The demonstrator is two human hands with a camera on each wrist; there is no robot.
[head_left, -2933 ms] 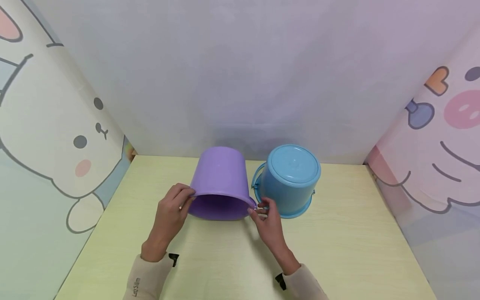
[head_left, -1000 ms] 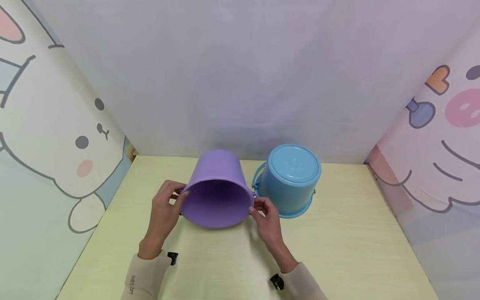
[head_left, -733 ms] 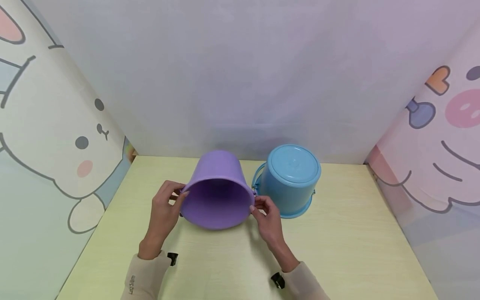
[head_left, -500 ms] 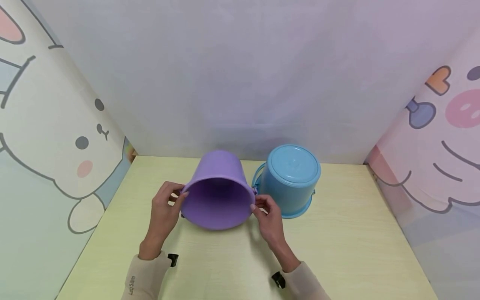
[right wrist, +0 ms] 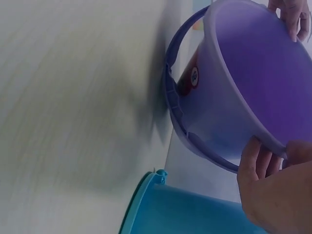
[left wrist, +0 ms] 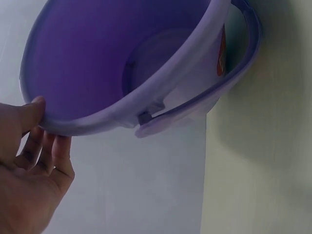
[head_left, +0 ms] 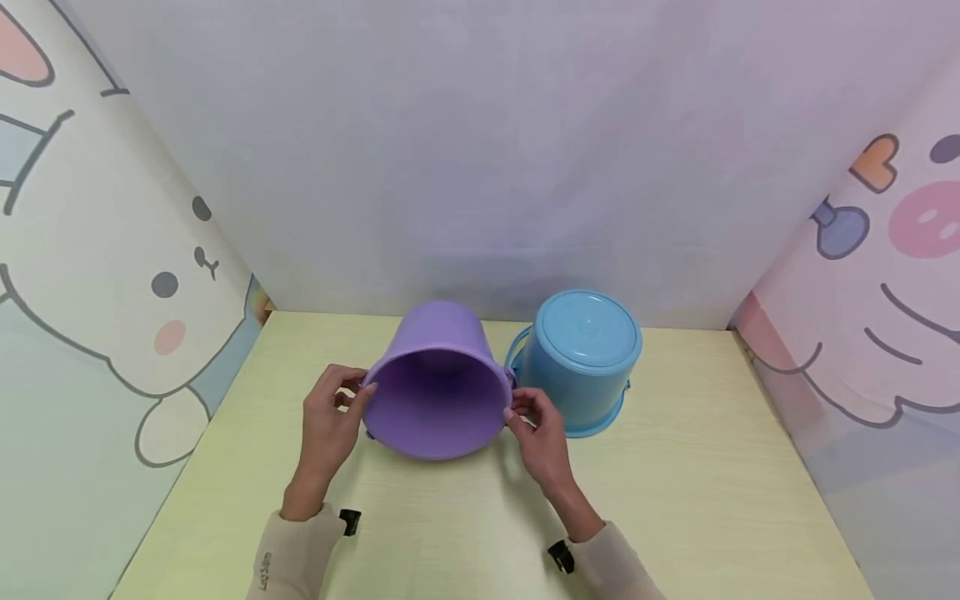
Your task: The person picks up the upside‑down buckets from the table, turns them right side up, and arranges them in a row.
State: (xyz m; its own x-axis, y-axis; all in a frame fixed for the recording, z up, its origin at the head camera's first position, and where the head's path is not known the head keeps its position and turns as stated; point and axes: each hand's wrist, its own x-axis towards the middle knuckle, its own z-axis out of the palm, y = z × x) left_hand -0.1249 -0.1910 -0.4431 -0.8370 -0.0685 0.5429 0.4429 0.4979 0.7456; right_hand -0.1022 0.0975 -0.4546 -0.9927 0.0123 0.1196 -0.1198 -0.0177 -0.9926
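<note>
A purple bucket (head_left: 438, 408) is tilted on its side over the table, its open mouth facing me. My left hand (head_left: 332, 417) pinches the rim on the left, thumb inside and fingers outside, as the left wrist view shows. On the other side my right hand (head_left: 540, 433) pinches the rim the same way. The bucket's handle (right wrist: 175, 97) hangs below it toward the table in the right wrist view. Just right of the purple bucket, a blue bucket (head_left: 588, 333) stands upside down, base up, close behind my right hand.
The pale wood table (head_left: 675, 483) carries both buckets. A plain light backdrop (head_left: 480, 167) rises at its back edge, and printed cartoon panels stand along the left and right sides. The blue bucket's handle (head_left: 517, 346) sticks out toward the purple one.
Since the earliest frame the purple bucket has tipped further back, so its mouth opens more toward me. Both hands kept gripping the rim; over the last second the tilt increased only slightly.
</note>
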